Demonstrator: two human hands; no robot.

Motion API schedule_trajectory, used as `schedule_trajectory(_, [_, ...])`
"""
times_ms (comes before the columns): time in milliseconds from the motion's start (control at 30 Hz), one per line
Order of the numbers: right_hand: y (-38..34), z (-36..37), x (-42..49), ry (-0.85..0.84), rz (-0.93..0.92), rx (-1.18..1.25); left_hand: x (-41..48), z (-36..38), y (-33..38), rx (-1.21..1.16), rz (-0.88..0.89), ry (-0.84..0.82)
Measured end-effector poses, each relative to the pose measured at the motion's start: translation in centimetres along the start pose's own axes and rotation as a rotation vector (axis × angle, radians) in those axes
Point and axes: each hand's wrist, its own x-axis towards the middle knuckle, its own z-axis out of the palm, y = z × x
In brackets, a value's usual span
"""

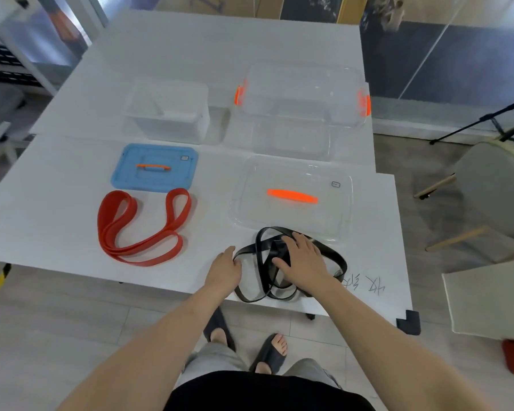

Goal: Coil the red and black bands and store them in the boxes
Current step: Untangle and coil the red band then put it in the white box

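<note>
**Band handling and inventory.** The black band (275,247) is lying in a loose tangle at the near edge of the tabletop (57,203), partly overlapping the clear lid (294,179). The right hand (303,256) is resting flat on it, fingers spread, grasping nothing. The left hand (224,266) is touching its left loop; whether it is pinching cannot be told. The red band (137,259) is lying folded to the left, near the blue lid (155,169). Both bands are probably behaving as light, limp, springy rubber, so gripping 1 loop end is looking best. Count: 2 bands, 2 lids, 2 boxes at the far side: white box (166,111) and clear box (309,114).
</note>
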Motion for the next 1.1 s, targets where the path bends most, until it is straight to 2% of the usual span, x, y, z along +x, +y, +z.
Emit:
schedule_trajectory(333, [-6.4, -0.6, 0.9, 0.145, -0.078, -0.029, 0.0, -6.0, -1.8, 0.271, 0.177, 0.085])
schedule_trajectory(633, [-20.5, 2.7, 6.0, 0.197, -0.121, -0.040, 3.5, -17.9, -10.7, 0.320, 0.245, 0.111])
schedule_trajectory(867, [-31.5, 6.7, 9.4, 0.157, 0.007, 0.071, 7.3, -27.5, -18.9, 0.356, 0.209, 0.051])
schedule_trajectory(1100, [-35.4, 8.3, 11.7, 0.163, 0.204, 0.204, 10.8, -31.3, -22.2, 0.397, 0.283, -0.011])
